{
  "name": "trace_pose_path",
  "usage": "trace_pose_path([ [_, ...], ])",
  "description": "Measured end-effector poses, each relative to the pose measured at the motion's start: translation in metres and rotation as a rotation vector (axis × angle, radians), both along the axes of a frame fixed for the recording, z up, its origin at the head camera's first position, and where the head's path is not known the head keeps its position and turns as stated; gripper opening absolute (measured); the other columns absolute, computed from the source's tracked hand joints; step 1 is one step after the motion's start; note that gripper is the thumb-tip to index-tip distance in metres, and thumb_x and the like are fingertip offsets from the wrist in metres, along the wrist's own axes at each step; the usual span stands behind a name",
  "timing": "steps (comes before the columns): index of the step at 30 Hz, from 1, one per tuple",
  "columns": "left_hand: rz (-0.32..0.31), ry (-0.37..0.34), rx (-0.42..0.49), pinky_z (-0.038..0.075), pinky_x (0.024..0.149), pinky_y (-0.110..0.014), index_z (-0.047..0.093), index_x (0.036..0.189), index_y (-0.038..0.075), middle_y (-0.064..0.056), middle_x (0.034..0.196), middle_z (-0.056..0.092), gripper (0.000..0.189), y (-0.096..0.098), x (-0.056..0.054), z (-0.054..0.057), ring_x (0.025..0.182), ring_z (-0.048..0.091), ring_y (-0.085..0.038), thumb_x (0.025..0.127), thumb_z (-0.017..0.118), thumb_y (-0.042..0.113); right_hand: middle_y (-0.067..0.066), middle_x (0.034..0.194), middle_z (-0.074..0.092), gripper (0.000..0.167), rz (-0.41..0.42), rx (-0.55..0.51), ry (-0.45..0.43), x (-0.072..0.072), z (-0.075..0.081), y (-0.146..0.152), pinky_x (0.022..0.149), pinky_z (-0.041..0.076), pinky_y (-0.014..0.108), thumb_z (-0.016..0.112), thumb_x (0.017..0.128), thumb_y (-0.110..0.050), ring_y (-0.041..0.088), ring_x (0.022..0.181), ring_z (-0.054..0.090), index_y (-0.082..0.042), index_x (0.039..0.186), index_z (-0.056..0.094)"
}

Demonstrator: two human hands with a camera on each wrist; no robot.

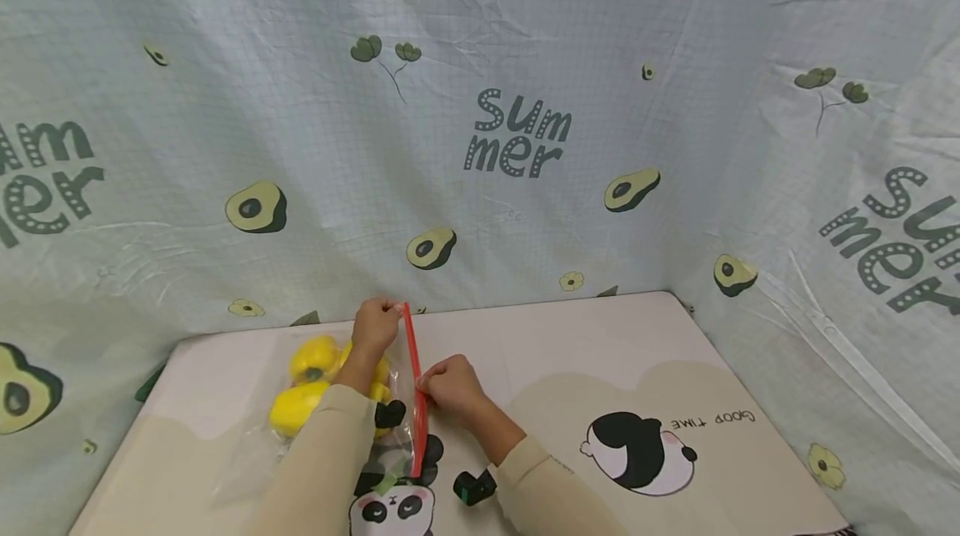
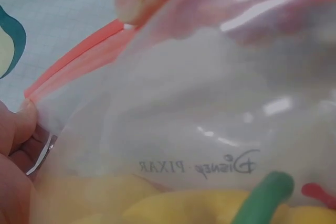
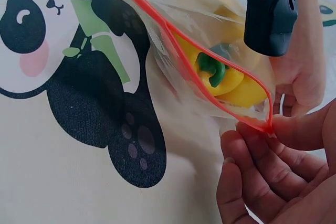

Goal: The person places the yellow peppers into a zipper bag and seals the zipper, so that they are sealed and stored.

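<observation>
A clear zip bag point(image 1: 401, 403) with a red zip strip point(image 1: 412, 369) lies on the table, holding several yellow bell peppers point(image 1: 315, 358) with green stems. My left hand point(image 1: 377, 328) pinches the far end of the strip. Nearer to me, my right hand point(image 1: 453, 386) pinches the strip about midway between thumb and fingers. In the right wrist view, the bag's mouth gapes between two red edges point(image 3: 184, 69), and a green stem point(image 3: 212, 69) shows inside. Printed lettering point(image 2: 199, 163) on the bag reads mirrored in the left wrist view.
The pale table cover point(image 1: 540, 344) carries a printed panda point(image 1: 393, 511) and a sleeping animal point(image 1: 641, 453). A curtain with avocado prints point(image 1: 517, 211) hangs behind and at both sides. A black wrist camera point(image 1: 390, 413) sits on the left sleeve, another camera point(image 1: 475, 486) on the right.
</observation>
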State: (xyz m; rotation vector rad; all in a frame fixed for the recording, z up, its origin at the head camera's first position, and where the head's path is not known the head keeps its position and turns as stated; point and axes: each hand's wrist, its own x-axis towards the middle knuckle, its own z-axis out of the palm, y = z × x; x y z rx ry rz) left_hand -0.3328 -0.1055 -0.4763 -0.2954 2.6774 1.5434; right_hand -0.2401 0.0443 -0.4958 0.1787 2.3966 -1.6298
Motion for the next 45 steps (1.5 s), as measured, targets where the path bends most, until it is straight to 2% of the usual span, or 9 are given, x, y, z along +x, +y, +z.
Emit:
trace_pose_path([
  [5, 0.003, -0.001, -0.005, 0.055, 0.098, -0.045, 0.067, 0.123, -0.004, -0.023, 0.121, 0.067, 0.035, 0.0, 0.001, 0.001, 0.103, 0.058, -0.033, 0.11, 0.05, 0.024, 0.003, 0.066, 0.062, 0.012, 0.027, 0.007, -0.004, 0.001, 0.0, 0.001, 0.051, 0.047, 0.022, 0.074, 0.09, -0.009, 0.013, 0.056, 0.055, 0.0, 0.083, 0.078],
  [17, 0.005, -0.014, -0.016, 0.054, 0.1, -0.046, 0.065, 0.125, -0.003, -0.022, 0.121, 0.067, 0.036, 0.001, 0.003, 0.003, 0.105, 0.058, -0.033, 0.111, 0.048, 0.025, 0.003, 0.062, 0.063, 0.013, 0.095, -0.054, -0.023, 0.003, -0.003, 0.005, 0.048, 0.051, 0.021, 0.071, 0.09, -0.004, 0.012, 0.05, 0.059, 0.003, 0.081, 0.077],
  [22, 0.004, 0.007, -0.02, 0.053, 0.1, -0.049, 0.066, 0.124, -0.004, -0.024, 0.123, 0.067, 0.036, 0.0, 0.004, 0.005, 0.105, 0.058, -0.034, 0.111, 0.048, 0.023, 0.003, 0.063, 0.064, 0.013, 0.139, -0.056, -0.037, 0.004, -0.003, 0.007, 0.049, 0.053, 0.021, 0.071, 0.091, -0.005, 0.012, 0.051, 0.06, 0.003, 0.082, 0.077],
  [32, 0.01, -0.013, -0.007, 0.054, 0.101, -0.047, 0.065, 0.125, -0.003, -0.022, 0.122, 0.066, 0.036, 0.001, 0.005, 0.004, 0.105, 0.057, -0.033, 0.111, 0.048, 0.026, 0.004, 0.063, 0.065, 0.013, 0.204, -0.067, -0.078, 0.005, -0.006, 0.012, 0.052, 0.058, 0.024, 0.072, 0.092, -0.007, 0.013, 0.051, 0.062, 0.001, 0.084, 0.077],
  [37, 0.005, -0.014, -0.019, 0.054, 0.1, -0.046, 0.065, 0.126, -0.003, -0.022, 0.121, 0.066, 0.036, 0.0, 0.003, 0.003, 0.105, 0.057, -0.032, 0.111, 0.048, 0.025, 0.005, 0.064, 0.067, 0.013, 0.243, -0.067, -0.097, 0.004, -0.008, 0.015, 0.053, 0.058, 0.023, 0.072, 0.092, -0.01, 0.014, 0.051, 0.064, -0.001, 0.083, 0.078],
  [45, 0.009, -0.012, -0.009, 0.054, 0.101, -0.046, 0.065, 0.126, -0.003, -0.022, 0.123, 0.067, 0.037, 0.001, 0.002, 0.003, 0.105, 0.057, -0.033, 0.111, 0.048, 0.026, 0.003, 0.06, 0.067, 0.015, 0.345, -0.125, -0.102, 0.003, -0.01, 0.021, 0.048, 0.053, 0.019, 0.07, 0.091, -0.007, 0.011, 0.049, 0.064, 0.002, 0.08, 0.077],
])
